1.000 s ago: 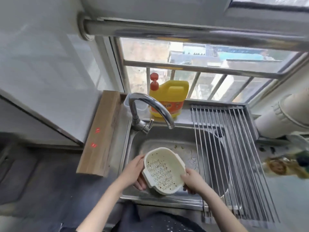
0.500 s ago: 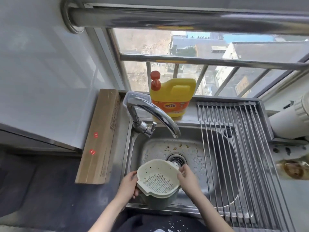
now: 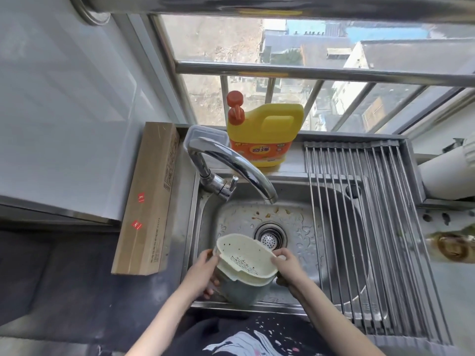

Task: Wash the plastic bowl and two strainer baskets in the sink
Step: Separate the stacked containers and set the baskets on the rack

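1. Steel sink (image 3: 303, 255) sits in a dark surface (image 3: 64, 278) under a barred window (image 3: 282, 70).
2. Yellow jug (image 3: 267, 134) stands behind the tap (image 3: 231, 163); a rack (image 3: 372, 227) covers the sink's right side.
3. Left grip (image 3: 203, 271) and right grip (image 3: 288, 263) clasp a cream strainer (image 3: 244, 258) nested in a grey-green bowl (image 3: 241, 289), over the sink's near edge.

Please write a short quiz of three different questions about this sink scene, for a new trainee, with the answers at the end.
1. True or false: water runs from the faucet.
2. What stands behind the faucet on the ledge? A) yellow detergent jug B) kettle C) pan
3. Fill in: the left hand and right hand hold the strainer basket nested in a grey ____.

Key: 1 false; 2 A, the yellow detergent jug; 3 bowl.
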